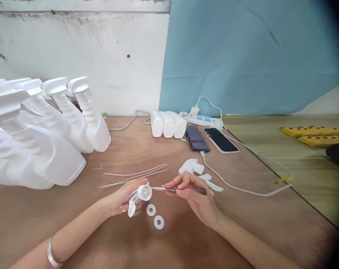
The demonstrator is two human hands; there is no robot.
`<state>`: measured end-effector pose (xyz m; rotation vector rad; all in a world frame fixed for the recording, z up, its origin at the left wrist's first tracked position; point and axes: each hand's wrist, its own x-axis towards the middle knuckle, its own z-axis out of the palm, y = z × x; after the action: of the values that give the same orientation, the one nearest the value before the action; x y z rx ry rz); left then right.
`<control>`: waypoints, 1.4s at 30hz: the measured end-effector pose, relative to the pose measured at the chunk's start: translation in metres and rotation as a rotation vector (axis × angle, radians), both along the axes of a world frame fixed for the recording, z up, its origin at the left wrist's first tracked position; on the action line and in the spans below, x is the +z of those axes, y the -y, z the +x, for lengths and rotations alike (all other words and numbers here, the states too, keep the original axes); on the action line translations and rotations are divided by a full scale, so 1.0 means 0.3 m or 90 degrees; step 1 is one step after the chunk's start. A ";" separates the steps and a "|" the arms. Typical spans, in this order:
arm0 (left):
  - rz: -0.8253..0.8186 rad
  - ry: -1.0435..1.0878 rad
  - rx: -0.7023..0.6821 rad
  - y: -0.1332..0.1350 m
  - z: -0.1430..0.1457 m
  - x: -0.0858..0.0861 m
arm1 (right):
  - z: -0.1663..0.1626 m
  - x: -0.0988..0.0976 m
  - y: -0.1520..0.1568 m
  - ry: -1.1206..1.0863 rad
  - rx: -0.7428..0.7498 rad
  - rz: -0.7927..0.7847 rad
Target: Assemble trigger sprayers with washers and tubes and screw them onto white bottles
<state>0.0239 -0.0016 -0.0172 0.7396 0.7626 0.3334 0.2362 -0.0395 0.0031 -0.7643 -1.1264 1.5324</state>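
My left hand is closed round a white trigger spray head, its round collar turned towards the right. In my right hand is a screwdriver with a thin metal shaft and a dark translucent handle. The shaft's tip reaches the opening of the collar; how far it goes in I cannot tell. Below the spray head lie two white ring washers, one nearer and one lower. Several thin white tubes rest behind my left hand. More white spray heads lie behind my right hand.
Several white spray bottles crowd the left side of the brown table. Small white bottles lie at the back, beside a power strip. Two phones, one dark and one pink-edged, and a white cable occupy the right.
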 end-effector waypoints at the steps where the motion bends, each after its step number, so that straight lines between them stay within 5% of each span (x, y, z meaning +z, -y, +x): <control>1: 0.006 -0.021 -0.012 0.000 -0.002 0.002 | 0.002 0.003 0.004 0.012 0.008 0.013; 11: 0.088 -0.142 -0.096 0.034 0.009 0.094 | 0.009 -0.011 -0.015 -0.044 0.128 -0.044; 22: -0.027 0.057 -0.044 -0.007 -0.014 -0.028 | -0.001 -0.054 -0.048 -0.100 0.050 -0.194; 30: 0.037 0.053 -0.026 0.008 0.001 0.000 | -0.008 -0.059 -0.042 -0.068 0.108 -0.137; 42: 0.074 0.081 -0.054 0.006 -0.001 0.000 | 0.006 -0.076 -0.049 -0.069 -0.019 -0.181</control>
<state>0.0235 -0.0033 -0.0172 0.8491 0.5940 0.3468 0.2379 -0.0249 -0.0195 -0.8719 -0.8244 1.7085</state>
